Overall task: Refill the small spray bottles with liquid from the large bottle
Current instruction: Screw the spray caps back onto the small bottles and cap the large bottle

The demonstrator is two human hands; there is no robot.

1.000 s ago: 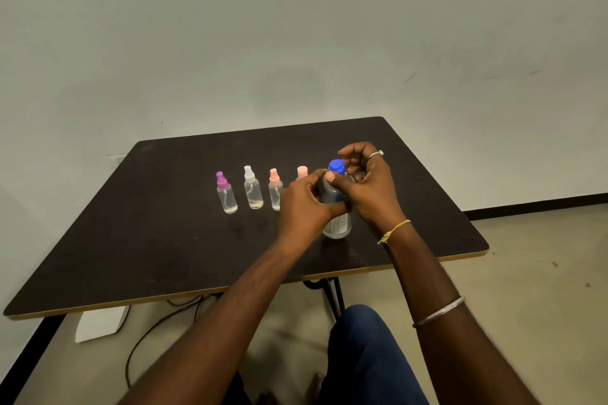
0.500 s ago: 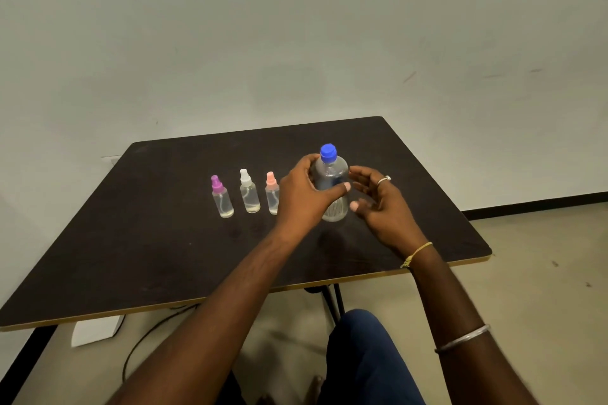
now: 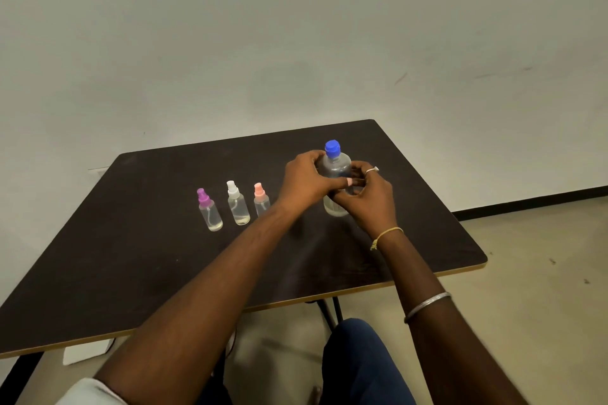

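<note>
Early stage of refilling. The large bottle (image 3: 335, 166) stands upright on the tabletop (image 3: 148, 256) with its blue cap (image 3: 332, 148) on. The left hand (image 3: 304, 182) grips its left side with fingers curled round it, and the right hand (image 3: 370, 200) wraps its lower front likewise. In a row to the left stand the purple-topped spray bottle (image 3: 209, 212), white-topped spray bottle (image 3: 238, 205) and pink-topped spray bottle (image 3: 262, 202). All have their tops fitted and hold only a little liquid. Judged: nothing poured yet, so uncapping, pouring and reclosing remain. The hands hide the large bottle's middle, and anything behind the left hand cannot be seen.
</note>
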